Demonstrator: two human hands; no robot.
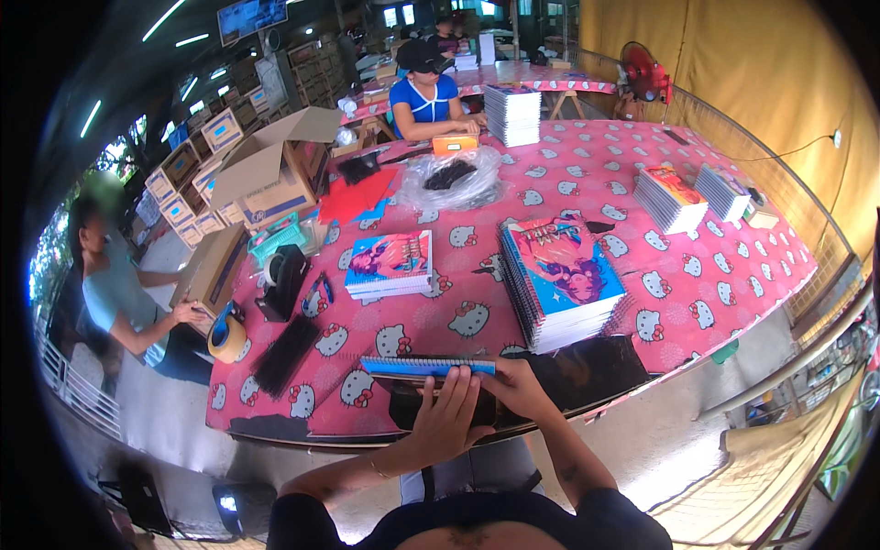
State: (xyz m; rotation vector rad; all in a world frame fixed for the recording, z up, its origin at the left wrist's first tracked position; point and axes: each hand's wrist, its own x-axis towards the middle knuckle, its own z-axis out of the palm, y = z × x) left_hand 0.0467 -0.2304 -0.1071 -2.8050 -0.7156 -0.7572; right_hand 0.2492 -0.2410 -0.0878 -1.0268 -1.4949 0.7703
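At the near table edge, a blue spiral notebook (390, 367) is held tilted up, its wire coil along the upper edge. My right hand (515, 392) grips its right end, with the fingertips partly hidden. The stretched fingers of my left hand (447, 411) lie against the notebook's near side, reaching up to the coil. Beneath the hands lies a black sheet (587, 368). Just beyond and to the right stands a tall stack of spiral notebooks (566, 275) with an illustrated cover; a lower notebook stack (390, 261) sits to the left.
A bundle of black wire coils (286, 356), a tape dispenser (282, 284) and a tape roll (226, 337) lie at left. More notebook stacks (674, 197) stand at right. Across the table sits a co-worker (426, 101); another person (124, 284) handles a cardboard box (209, 270).
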